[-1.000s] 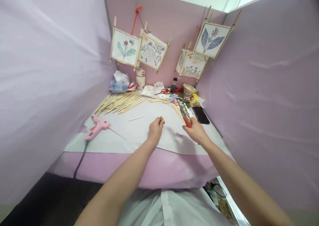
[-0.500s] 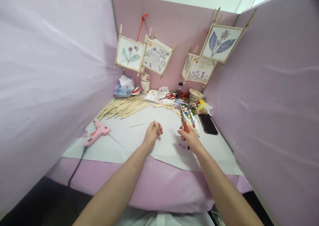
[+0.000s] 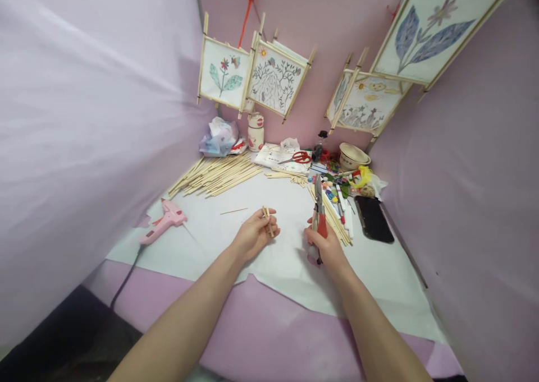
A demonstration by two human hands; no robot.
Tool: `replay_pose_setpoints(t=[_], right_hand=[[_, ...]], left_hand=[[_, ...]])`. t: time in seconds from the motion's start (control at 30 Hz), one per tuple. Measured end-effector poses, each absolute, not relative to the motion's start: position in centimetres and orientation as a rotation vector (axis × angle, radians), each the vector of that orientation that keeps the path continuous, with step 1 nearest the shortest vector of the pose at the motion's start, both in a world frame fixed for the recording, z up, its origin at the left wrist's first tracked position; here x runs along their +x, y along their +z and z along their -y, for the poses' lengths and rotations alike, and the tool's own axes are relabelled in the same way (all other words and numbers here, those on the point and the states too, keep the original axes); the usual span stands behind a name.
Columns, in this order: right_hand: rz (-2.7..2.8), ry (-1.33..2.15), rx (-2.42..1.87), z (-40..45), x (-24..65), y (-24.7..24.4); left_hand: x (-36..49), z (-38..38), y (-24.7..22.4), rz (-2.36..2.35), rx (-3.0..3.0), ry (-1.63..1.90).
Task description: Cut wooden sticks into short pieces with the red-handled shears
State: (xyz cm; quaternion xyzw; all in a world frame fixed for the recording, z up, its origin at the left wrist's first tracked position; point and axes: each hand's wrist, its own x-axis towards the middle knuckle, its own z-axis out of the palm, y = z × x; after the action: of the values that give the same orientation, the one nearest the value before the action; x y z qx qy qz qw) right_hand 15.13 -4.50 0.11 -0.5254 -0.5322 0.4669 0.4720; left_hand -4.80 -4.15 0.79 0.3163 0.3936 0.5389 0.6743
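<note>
In my left hand (image 3: 255,235) I hold a few short wooden sticks (image 3: 268,220), pinched between thumb and fingers over the white sheet. My right hand (image 3: 328,244) is wrapped round pruning shears (image 3: 319,205) with red on the grip, the metal jaws pointing away from me. Whether the blades are fully together is hard to tell. The hands are apart, with white sheet (image 3: 290,258) between them. A single thin stick (image 3: 234,211) lies left of my left hand. Longer sticks (image 3: 334,219) lie just beyond my right hand.
A pink glue gun (image 3: 168,222) with a cord rests at the left. Behind are a pile of long sticks (image 3: 219,174), red-handled scissors (image 3: 300,157), a bowl (image 3: 352,156) and markers (image 3: 340,202). A black phone (image 3: 374,219) lies right. Framed drawings (image 3: 275,82) hang at the back.
The view has tipped downward and shifted. My left hand has turned, so its fingers are more spread around the short sticks. The shears stay in my right hand, now held more upright.
</note>
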Motion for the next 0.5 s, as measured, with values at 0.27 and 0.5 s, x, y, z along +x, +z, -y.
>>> replay_pose_setpoints(t=[0.27, 0.5], right_hand=[[1.264, 1.219, -1.247, 6.0, 14.2, 0.7], [1.742, 0.749, -1.648, 6.1, 14.4, 0.1]], left_hand=[[-4.8, -4.4, 4.3, -1.306, 1.125, 1.141], [-2.6, -23.3, 7.4, -1.72, 1.685, 0.982]])
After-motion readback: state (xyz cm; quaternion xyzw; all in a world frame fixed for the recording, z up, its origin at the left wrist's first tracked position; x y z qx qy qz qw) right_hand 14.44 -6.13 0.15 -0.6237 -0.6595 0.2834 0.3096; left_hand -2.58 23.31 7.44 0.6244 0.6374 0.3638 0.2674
